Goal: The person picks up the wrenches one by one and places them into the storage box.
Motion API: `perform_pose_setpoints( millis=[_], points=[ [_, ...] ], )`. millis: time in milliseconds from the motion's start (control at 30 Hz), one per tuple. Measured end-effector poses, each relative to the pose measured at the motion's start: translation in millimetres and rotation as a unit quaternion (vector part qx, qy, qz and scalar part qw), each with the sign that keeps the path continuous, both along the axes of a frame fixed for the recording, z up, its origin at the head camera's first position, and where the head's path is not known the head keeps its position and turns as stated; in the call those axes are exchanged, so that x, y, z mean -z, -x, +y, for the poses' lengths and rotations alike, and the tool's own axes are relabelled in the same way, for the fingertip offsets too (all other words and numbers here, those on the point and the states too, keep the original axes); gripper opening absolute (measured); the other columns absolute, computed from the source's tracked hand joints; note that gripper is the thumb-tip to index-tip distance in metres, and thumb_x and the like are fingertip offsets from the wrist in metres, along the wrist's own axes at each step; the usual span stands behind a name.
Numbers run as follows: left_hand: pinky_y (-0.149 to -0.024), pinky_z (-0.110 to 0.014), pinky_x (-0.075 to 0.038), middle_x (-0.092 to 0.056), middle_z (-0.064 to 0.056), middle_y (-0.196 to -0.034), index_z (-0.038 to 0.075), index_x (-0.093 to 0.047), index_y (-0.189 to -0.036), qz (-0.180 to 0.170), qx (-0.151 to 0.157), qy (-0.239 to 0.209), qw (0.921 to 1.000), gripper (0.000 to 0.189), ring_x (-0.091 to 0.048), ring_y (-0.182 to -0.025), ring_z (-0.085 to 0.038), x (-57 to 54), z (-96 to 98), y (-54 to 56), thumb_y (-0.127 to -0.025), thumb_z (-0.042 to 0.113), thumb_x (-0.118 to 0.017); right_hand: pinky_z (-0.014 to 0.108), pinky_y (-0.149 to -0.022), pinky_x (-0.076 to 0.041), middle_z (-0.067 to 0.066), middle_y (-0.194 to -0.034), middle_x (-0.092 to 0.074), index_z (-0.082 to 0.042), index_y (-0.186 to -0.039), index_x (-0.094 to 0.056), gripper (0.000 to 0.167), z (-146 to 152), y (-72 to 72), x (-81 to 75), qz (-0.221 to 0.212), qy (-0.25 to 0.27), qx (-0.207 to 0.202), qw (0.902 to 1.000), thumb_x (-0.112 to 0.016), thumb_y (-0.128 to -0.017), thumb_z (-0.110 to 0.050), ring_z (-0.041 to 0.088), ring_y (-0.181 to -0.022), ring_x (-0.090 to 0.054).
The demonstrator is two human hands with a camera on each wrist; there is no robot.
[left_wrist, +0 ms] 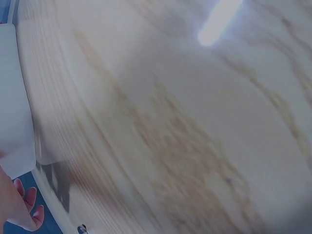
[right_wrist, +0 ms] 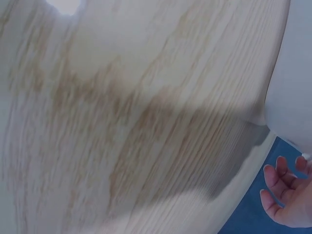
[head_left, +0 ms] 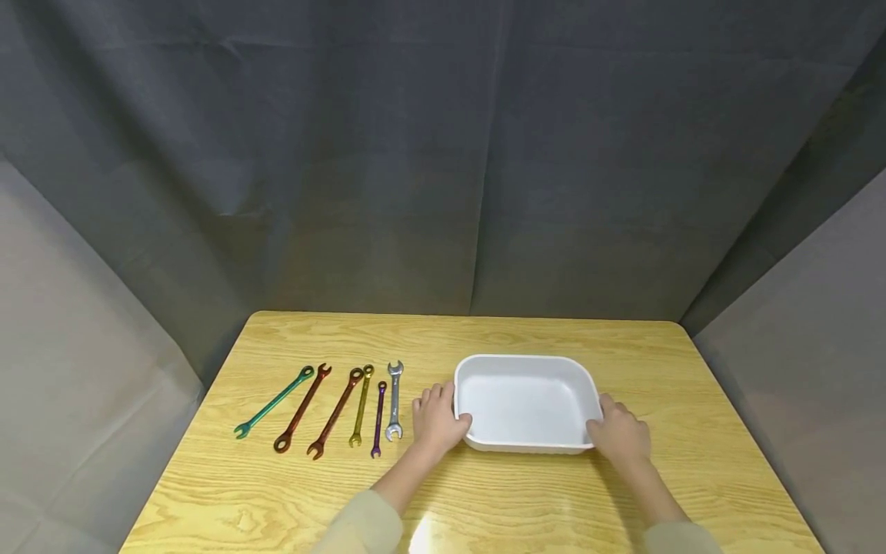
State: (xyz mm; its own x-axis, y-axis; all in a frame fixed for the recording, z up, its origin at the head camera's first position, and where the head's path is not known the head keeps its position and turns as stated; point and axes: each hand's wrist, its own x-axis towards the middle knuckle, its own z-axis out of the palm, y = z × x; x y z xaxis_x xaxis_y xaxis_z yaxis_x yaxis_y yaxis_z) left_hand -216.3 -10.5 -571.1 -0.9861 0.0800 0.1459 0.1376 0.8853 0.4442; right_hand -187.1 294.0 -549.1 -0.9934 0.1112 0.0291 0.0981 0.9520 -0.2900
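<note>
A white rectangular plastic basin (head_left: 527, 408) with rounded corners sits on the wooden table, nothing inside it. My left hand (head_left: 436, 422) grips its left side, thumb over the rim and fingers along the outer wall. At the opposite side my right hand (head_left: 623, 435) holds the rim in the same way, thumb on top. The left wrist view catches part of the basin (left_wrist: 14, 102) and the fingers of the left hand (left_wrist: 19, 209) at its edge. In the right wrist view, the basin wall (right_wrist: 295, 83) stands above the right hand (right_wrist: 292, 197), whose fingers are curved.
Left of the basin lie several wrenches in a slanting row: green (head_left: 273, 404), red (head_left: 302, 409), a darker red (head_left: 335, 415), yellow-gold (head_left: 361, 406), a small purple (head_left: 378, 419) and silver (head_left: 394, 400). The silver one is nearest my left hand. Grey curtains (head_left: 388, 169) hang behind the table.
</note>
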Motion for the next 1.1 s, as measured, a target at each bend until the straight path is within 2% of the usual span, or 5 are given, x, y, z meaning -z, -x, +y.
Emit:
perform_pose_setpoints(
  millis=[567,1100],
  points=[
    [-0.085,-0.041,-0.037,-0.055,-0.007,-0.114,0.013,-0.050,-0.123,-0.001,-0.004,-0.002,1.0000,0.059,-0.048,-0.102,-0.024,2.2,-23.0,-0.4,-0.071,0.039,-0.059,0.055,-0.063,-0.043,0.025,-0.087,-0.058,0.007,-0.110,-0.050,0.042,-23,0.2,-1.1,0.018,0.006,-0.006,0.9998,-0.052,-0.076,-0.019,0.046,-0.079,-0.057],
    [-0.088,-0.045,-0.036,-0.055,-0.009,-0.115,0.013,-0.049,-0.127,0.003,0.000,-0.008,1.0000,0.061,-0.048,-0.102,-0.027,1.6,-43.1,-3.3,-0.071,0.036,-0.058,0.055,-0.063,-0.043,0.026,-0.086,-0.059,0.009,-0.112,-0.051,0.045,-44,-4.8,-1.9,0.041,0.008,-0.009,0.9991,-0.051,-0.075,-0.016,0.044,-0.076,-0.057]
  ],
)
